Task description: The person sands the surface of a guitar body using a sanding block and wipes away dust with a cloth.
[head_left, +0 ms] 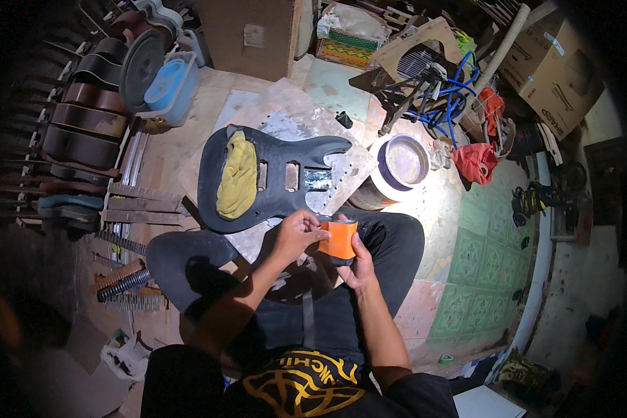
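Note:
Over my lap, my right hand (pixel 359 265) grips a small dark block with an orange sheet (pixel 338 241) wrapped round it. The sheet looks like sandpaper, but its grit cannot be made out. My left hand (pixel 296 238) is closed at the sheet's left edge, thumb against its front. Just beyond my hands a dark electric guitar body (pixel 275 184) lies flat, with rectangular cutouts in its middle. A crumpled yellow cloth (pixel 237 177) rests on its left end.
A worn board (pixel 359 164) lies under the guitar body. Right of it stands a round purple-rimmed basin (pixel 405 161). Guitar bodies (pixel 83 118) are racked at far left, near a clear plastic tub (pixel 177 94). Blue hose (pixel 460 87) and a cardboard box (pixel 554 73) are at back right.

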The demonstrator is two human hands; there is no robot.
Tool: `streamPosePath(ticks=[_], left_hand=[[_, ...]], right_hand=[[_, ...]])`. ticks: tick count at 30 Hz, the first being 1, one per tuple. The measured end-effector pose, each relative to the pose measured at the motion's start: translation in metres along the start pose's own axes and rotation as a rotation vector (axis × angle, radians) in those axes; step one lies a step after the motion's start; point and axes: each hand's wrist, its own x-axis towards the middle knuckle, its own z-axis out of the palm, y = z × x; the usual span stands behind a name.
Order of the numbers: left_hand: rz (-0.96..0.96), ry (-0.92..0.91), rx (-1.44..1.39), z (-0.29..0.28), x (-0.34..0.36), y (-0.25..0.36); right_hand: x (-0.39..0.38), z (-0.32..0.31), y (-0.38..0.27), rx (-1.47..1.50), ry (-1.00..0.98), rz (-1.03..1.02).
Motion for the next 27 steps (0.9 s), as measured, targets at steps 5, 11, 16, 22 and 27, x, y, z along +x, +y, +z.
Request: streamPosePath(ticks=[5,11,16,22,27], left_hand=[[-0.011,0.096,0.02,0.015,-0.006,0.009],[-0.096,0.063,-0.002,0.005,-0.001,0.014],[0.091,-0.017,0.674,-0.018,0.024,0.041],[0.231,0.176,1.125,-0.096,0.119,0.085],[0.265,0.044,1.667,-0.15,0.163,0.09]], right_hand=[[0.002,0.003,-0.008,-0.115,-0.019,-0.061],[0.012,0.017,-0.023,-0.418,0.029,-0.009],[0.032,0.02,-0.048,-0.834,0.007,0.014],[0.084,0.025,-0.091,-0.402,0.143,0.18],[0.125,0.013,-0.091,-0.35,0.267,0.163]])
